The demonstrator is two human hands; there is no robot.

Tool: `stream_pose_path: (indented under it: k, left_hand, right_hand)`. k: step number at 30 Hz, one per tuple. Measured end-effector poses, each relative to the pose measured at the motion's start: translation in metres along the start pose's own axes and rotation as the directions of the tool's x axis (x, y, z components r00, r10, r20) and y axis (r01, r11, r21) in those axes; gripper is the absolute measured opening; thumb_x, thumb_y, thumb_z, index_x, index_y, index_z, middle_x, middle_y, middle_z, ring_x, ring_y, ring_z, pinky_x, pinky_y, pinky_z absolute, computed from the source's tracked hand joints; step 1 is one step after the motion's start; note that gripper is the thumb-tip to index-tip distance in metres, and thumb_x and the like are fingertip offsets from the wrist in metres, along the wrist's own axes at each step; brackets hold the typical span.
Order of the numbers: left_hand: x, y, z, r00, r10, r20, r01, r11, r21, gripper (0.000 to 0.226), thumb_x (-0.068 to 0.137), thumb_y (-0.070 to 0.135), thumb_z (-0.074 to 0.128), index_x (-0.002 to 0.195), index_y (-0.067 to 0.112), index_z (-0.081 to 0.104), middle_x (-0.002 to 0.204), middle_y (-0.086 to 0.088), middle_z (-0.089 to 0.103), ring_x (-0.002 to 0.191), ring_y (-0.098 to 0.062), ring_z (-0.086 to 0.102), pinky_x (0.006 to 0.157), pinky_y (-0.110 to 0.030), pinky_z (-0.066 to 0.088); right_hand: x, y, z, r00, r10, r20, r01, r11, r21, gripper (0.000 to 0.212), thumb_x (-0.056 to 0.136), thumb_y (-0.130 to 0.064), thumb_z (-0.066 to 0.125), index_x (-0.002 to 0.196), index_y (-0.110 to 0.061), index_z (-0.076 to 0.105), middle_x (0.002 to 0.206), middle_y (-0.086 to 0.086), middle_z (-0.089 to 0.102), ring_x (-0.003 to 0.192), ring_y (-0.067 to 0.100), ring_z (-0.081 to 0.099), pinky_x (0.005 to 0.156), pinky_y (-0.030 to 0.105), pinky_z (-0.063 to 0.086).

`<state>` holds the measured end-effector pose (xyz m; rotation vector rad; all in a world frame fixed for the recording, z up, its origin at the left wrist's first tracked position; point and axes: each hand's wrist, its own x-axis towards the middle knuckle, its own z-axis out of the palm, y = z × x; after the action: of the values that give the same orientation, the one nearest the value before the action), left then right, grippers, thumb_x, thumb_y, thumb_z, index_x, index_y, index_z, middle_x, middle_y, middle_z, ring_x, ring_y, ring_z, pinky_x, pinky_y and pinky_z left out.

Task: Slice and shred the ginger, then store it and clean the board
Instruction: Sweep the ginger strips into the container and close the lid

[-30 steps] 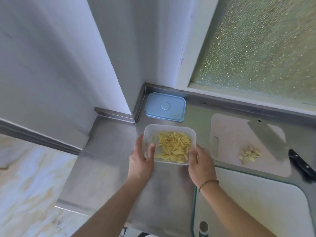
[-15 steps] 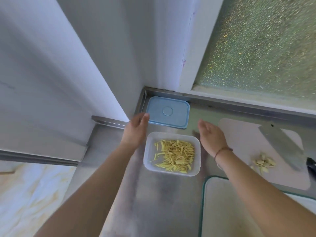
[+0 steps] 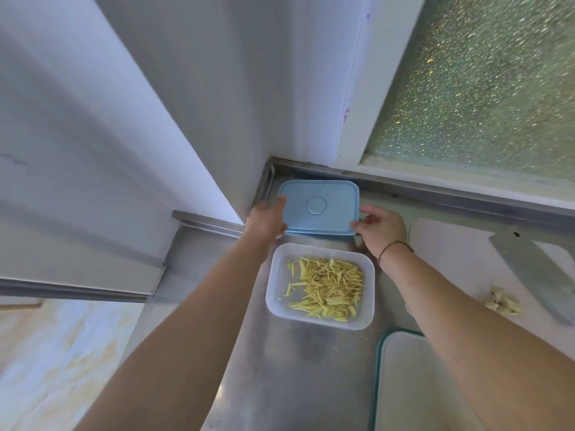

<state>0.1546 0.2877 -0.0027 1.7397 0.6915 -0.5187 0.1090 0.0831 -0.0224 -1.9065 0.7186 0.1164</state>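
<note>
Both my hands are on the blue lid (image 3: pixel 319 206) at the counter's (image 3: pixel 280 368) back corner; left hand (image 3: pixel 267 219) curled round its left edge, right hand (image 3: pixel 381 227) pinching its right edge; no readable writing; half a second ago both hovered short of it; shredded ginger (image 3: pixel 326 289) sits in the clear tub (image 3: pixel 320 286) just in front, uncovered.

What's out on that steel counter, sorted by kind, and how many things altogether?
Containers: 1, the clear tub of shredded ginger
Lids: 1, the blue lid
Cutting boards: 2, pink board, white board
Knives: 1, the cleaver
Ginger scrap piles: 1
Total: 6
</note>
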Motion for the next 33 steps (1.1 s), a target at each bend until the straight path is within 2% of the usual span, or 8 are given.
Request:
stream_pose_path:
  k: [3,7,10,13,16,23,28,33]
  left_hand:
    - [-0.008,0.0,0.0,0.987,-0.085,0.137,0.103,0.986,-0.129,0.061,0.099,0.063,0.04,0.127,0.012,0.058,0.111,-0.011,0.059,0.068,-0.02,0.055,0.064,-0.03,0.052]
    - [-0.025,0.004,-0.009,0.995,0.012,0.096,0.02,0.943,-0.332,0.063,0.1,0.063,0.037,0.109,0.008,0.065,0.101,-0.01,0.064,0.082,-0.024,0.062,0.083,-0.034,0.056]
    - [-0.057,0.002,-0.023,0.967,0.256,-0.008,-0.256,0.965,-0.053,0.055,0.102,0.058,0.04,0.102,0.014,0.073,0.094,-0.001,0.07,0.088,-0.018,0.064,0.086,-0.031,0.053]
    - [-0.096,-0.026,-0.036,0.865,0.502,0.005,-0.482,0.828,0.286,0.03,0.097,0.047,0.057,0.109,0.022,0.069,0.093,0.009,0.067,0.083,-0.009,0.061,0.072,-0.017,0.044]
    - [-0.121,-0.064,-0.043,0.823,0.567,0.044,-0.555,0.783,0.282,0.053,0.084,0.052,0.067,0.128,0.025,0.063,0.118,0.01,0.066,0.105,-0.006,0.062,0.09,-0.014,0.047]
    - [-0.127,-0.104,-0.043,0.728,0.681,0.075,-0.657,0.662,0.36,0.083,0.077,0.07,0.067,0.136,0.013,0.059,0.139,0.002,0.058,0.124,-0.008,0.054,0.103,-0.034,0.048]
    - [-0.13,-0.109,-0.044,0.686,0.726,0.05,-0.692,0.629,0.353,0.091,0.079,0.082,0.054,0.135,0.011,0.06,0.139,0.002,0.057,0.124,-0.008,0.054,0.104,-0.031,0.046]
    - [-0.126,-0.118,-0.05,0.681,0.724,0.104,-0.703,0.609,0.367,0.084,0.081,0.074,0.058,0.137,0.012,0.058,0.141,0.001,0.056,0.128,-0.007,0.052,0.105,-0.026,0.045]
  right_hand:
    - [-0.004,0.0,-0.012,0.999,-0.036,0.009,0.034,0.991,0.126,0.036,0.077,0.001,0.072,0.106,-0.019,0.069,0.064,0.0,0.05,0.047,0.014,0.045,0.044,0.023,0.044]
    - [-0.021,-0.01,-0.03,0.988,-0.154,0.018,0.146,0.966,0.213,0.019,0.082,0.001,0.069,0.09,-0.016,0.067,0.065,0.005,0.049,0.04,0.016,0.051,0.045,0.029,0.05]
    - [-0.047,-0.01,-0.042,0.926,-0.375,-0.053,0.378,0.919,0.111,0.036,0.079,0.005,0.068,0.084,-0.03,0.065,0.074,-0.003,0.061,0.064,0.013,0.065,0.068,0.033,0.058]
    - [-0.082,0.002,-0.056,0.797,-0.602,0.054,0.591,0.757,-0.278,0.035,0.074,-0.011,0.078,0.105,-0.02,0.066,0.098,-0.004,0.071,0.086,0.014,0.069,0.078,0.028,0.055]
    - [-0.107,0.017,-0.062,0.788,-0.599,0.142,0.562,0.606,-0.563,0.048,0.072,-0.017,0.079,0.116,-0.017,0.063,0.103,0.001,0.071,0.082,0.025,0.069,0.067,0.034,0.055]
    - [-0.124,0.056,-0.056,0.72,-0.648,0.247,0.606,0.415,-0.679,0.053,0.082,-0.045,0.062,0.125,-0.014,0.06,0.12,0.009,0.067,0.109,0.026,0.066,0.073,0.037,0.058]
    - [-0.132,0.055,-0.056,0.731,-0.628,0.267,0.613,0.433,-0.661,0.078,0.093,-0.068,0.017,0.129,-0.012,0.058,0.128,0.013,0.062,0.118,0.028,0.06,0.081,0.04,0.057]
    - [-0.137,0.059,-0.056,0.728,-0.622,0.287,0.615,0.41,-0.674,0.071,0.087,-0.071,0.03,0.126,-0.017,0.056,0.132,0.012,0.059,0.12,0.027,0.059,0.078,0.039,0.06]
